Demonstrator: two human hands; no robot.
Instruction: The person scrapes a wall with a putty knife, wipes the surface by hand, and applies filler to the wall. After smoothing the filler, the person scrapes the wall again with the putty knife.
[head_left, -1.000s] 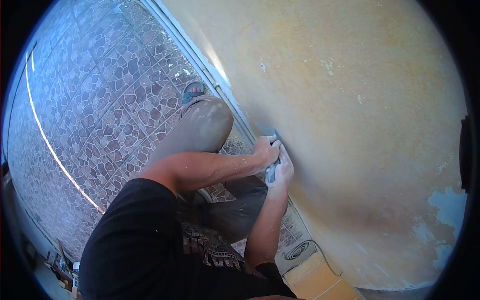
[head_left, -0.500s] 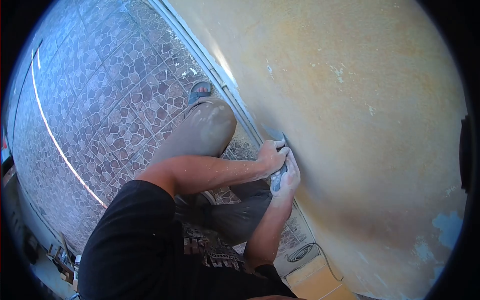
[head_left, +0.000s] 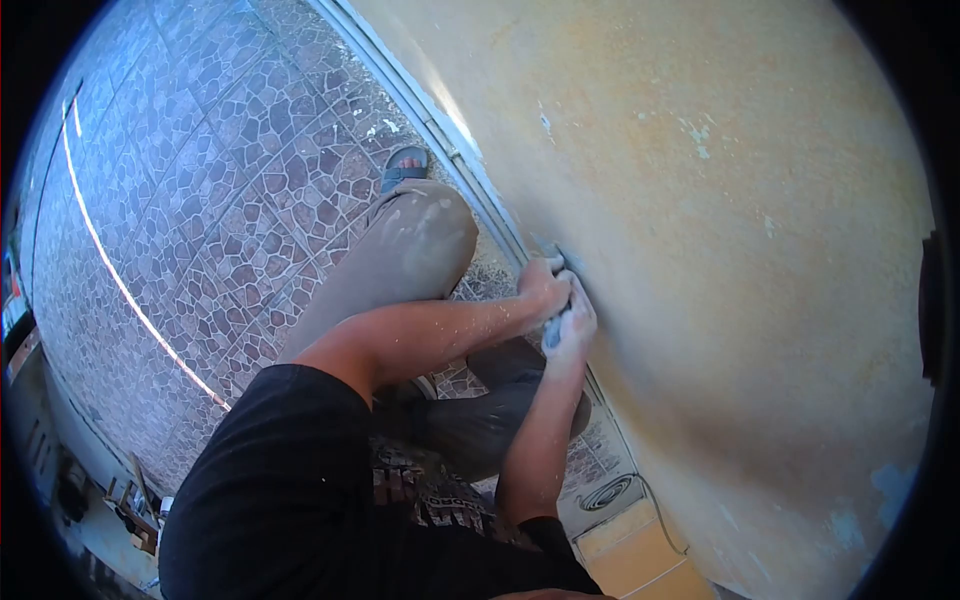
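Observation:
A scraper (head_left: 552,334) with a grey-blue handle is held in both hands, low against the yellowish wall (head_left: 760,290). My right hand (head_left: 574,325), whitened with dust, is wrapped round the handle. Closed over the front of the tool, my left hand (head_left: 543,287) has its fingers near the blade and close to the wall surface. Only a small bit of the blade shows beyond the fingers, so its exact contact with the wall is hard to make out.
Pipes or trim (head_left: 440,140) run along the wall's base. Stone-patterned tiles (head_left: 250,190) cover the floor. A coiled cable (head_left: 608,493) lies by a yellow-orange tiled surface (head_left: 640,555). Assorted objects (head_left: 135,515) stand at lower left. My bent knee (head_left: 430,235) is beside the wall.
The view has shifted a little. Both hands, still on the scraper, have moved slightly along the wall toward its base, and less of the blade and handle shows.

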